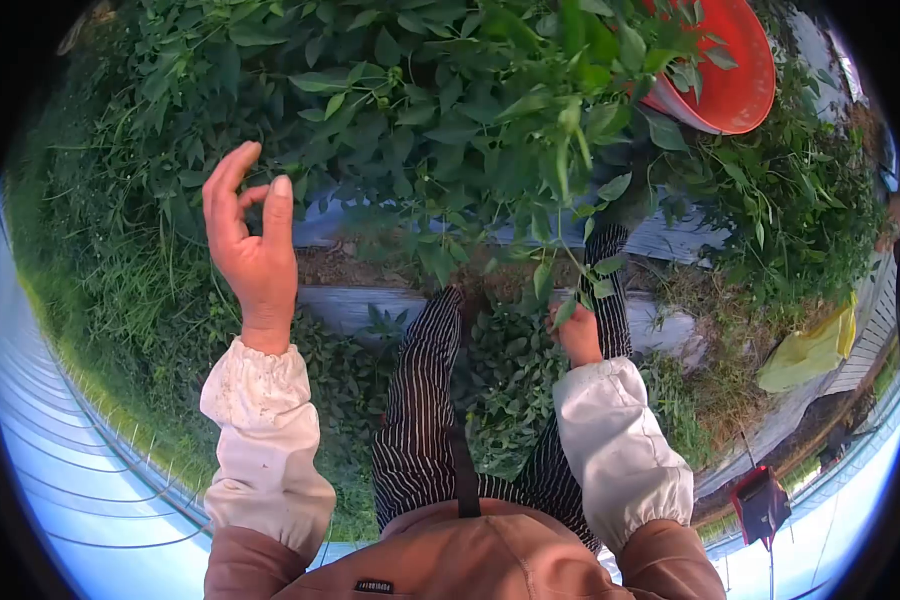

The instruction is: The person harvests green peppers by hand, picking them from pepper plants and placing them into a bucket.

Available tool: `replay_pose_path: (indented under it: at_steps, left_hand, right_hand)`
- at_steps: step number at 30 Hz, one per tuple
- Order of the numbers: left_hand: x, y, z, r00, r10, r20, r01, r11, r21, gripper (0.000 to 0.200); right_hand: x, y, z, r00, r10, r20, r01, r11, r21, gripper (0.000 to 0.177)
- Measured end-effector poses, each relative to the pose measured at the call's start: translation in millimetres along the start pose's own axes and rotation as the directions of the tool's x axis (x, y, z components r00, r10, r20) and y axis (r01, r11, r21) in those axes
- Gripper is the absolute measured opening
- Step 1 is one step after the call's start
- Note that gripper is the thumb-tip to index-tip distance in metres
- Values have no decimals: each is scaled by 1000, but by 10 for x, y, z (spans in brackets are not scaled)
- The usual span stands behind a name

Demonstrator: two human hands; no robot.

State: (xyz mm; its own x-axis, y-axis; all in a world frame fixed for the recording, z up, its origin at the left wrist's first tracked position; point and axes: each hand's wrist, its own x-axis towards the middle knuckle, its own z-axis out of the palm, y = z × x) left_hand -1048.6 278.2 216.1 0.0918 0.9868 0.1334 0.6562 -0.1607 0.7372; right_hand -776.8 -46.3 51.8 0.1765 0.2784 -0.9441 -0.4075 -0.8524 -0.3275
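My left hand is raised at the left, beside the dense green leaves, with thumb and fingers apart and nothing in it. Lower and to the right, my right hand is closed on the end of a leafy plant branch, which bends down toward me from the bush. A leaf partly covers those fingers. Long green pods that look like peppers hang among the leaves above this hand. White sleeve covers reach to both wrists.
A red bucket sits among the plants at the upper right. Strips of pale plastic sheeting line the soil by my striped trouser legs. A yellow bag lies at the right; a dark red box-like item is lower right.
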Motion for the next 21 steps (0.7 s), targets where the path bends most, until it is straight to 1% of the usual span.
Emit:
replay_pose_path:
  at_steps: [1,2,3,4,6,8,10,11,12,14,15,16,18,19,20,21]
  left_hand:
    - [-220,-251,-232,973,-228,35,230,971,-61,32]
    - [-436,-520,-429,896,-438,77,444,888,-118,25]
    - [-665,-784,-575,836,-541,85,546,836,-47,22]
    - [-911,-998,-662,763,-640,93,641,767,30,19]
    - [-1354,-1237,-646,650,-744,152,751,660,20,17]
    - [-1700,-1297,-474,525,-805,276,837,547,5,17]
    - [-1931,-1250,-235,479,-781,401,846,533,27,17]
    - [-2002,-1223,-105,473,-758,449,847,531,3,18]
    - [-2040,-1177,23,476,-756,450,844,536,7,18]
    - [-2078,-1056,281,546,-620,563,727,685,49,21]
    - [-2122,-1048,413,591,-521,615,625,779,59,25]
    - [-2118,-982,545,598,-505,622,611,790,54,25]
    - [-2152,-838,807,560,-349,751,470,881,58,26]
    - [-2121,-738,921,514,-308,800,416,906,82,25]
    - [-2106,-732,1055,498,-311,810,415,905,92,25]
    - [-2099,-774,1198,463,-299,835,390,914,111,25]
  right_hand:
    - [-155,49,138,1000,-6,-3,6,1000,-7,13]
    - [-278,46,326,997,65,29,-63,997,-38,14]
    - [-365,46,485,989,140,58,-136,988,-69,16]
    - [-420,76,598,989,139,54,-134,988,-74,16]
    - [-433,112,766,982,90,165,-72,991,-112,17]
    - [-390,158,808,980,64,188,-43,993,-112,18]
    - [-274,178,777,981,41,192,-18,993,-118,18]
    - [-194,175,735,986,27,162,-5,991,-132,17]
    - [-80,187,676,986,25,162,-5,992,-125,17]
    - [152,261,458,991,-28,130,46,989,-141,15]
    - [282,298,339,991,-104,89,118,977,-180,16]
    - [391,256,219,990,-117,79,129,978,-166,16]
    - [619,190,-24,984,-174,40,178,925,-335,21]
    - [807,246,-182,968,-251,32,242,882,-405,23]
    - [983,318,-344,949,-314,31,290,830,-476,25]
    - [1051,269,-476,934,-355,32,314,779,-543,26]
